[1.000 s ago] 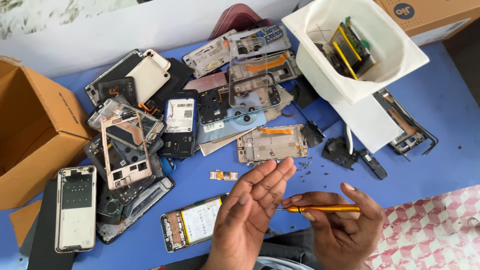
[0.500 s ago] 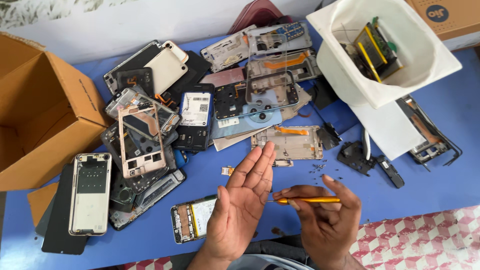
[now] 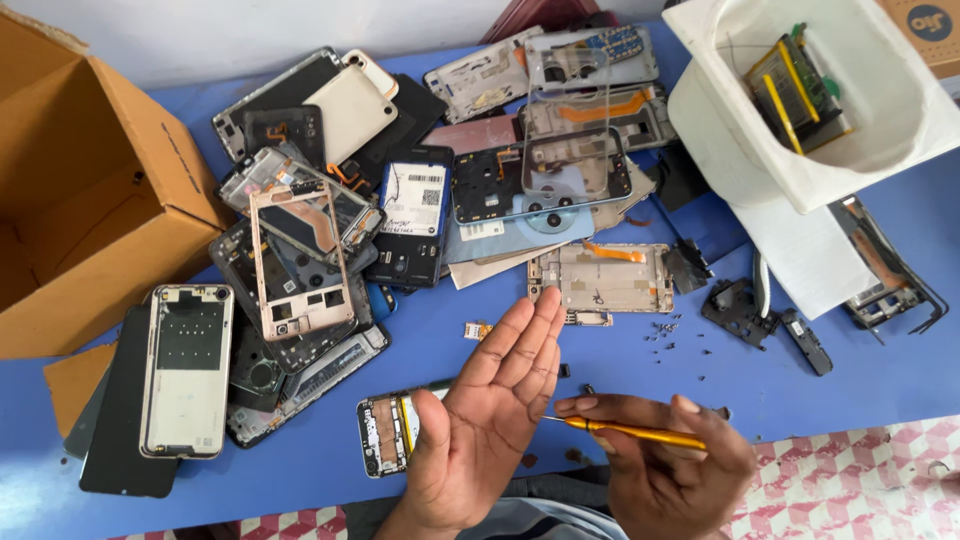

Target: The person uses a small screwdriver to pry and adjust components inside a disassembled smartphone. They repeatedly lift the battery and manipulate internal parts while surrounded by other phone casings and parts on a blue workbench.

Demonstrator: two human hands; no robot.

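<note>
My left hand [image 3: 487, 412] is held flat with its palm up and its fingers together, above the front of the blue table [image 3: 620, 360]. It partly covers an opened phone [image 3: 388, 432] with a yellow strip inside. My right hand [image 3: 668, 468] grips a thin yellow screwdriver [image 3: 632, 432], whose tip points at the left palm. Several tiny dark screws [image 3: 668, 331] lie scattered just beyond the hands. A bare phone frame with an orange flex cable [image 3: 601, 279] lies beyond the fingertips.
A heap of dismantled phones, back covers and frames [image 3: 330, 230] fills the table's middle and left. An open cardboard box [image 3: 90, 200] stands at the left. A white tub [image 3: 830, 110] holding batteries sits at the back right. Black parts [image 3: 770, 320] lie to the right.
The view has shifted, so everything sits further right and lower in frame. My left hand has stayed palm up, and the screwdriver tip has come closer to the palm.
</note>
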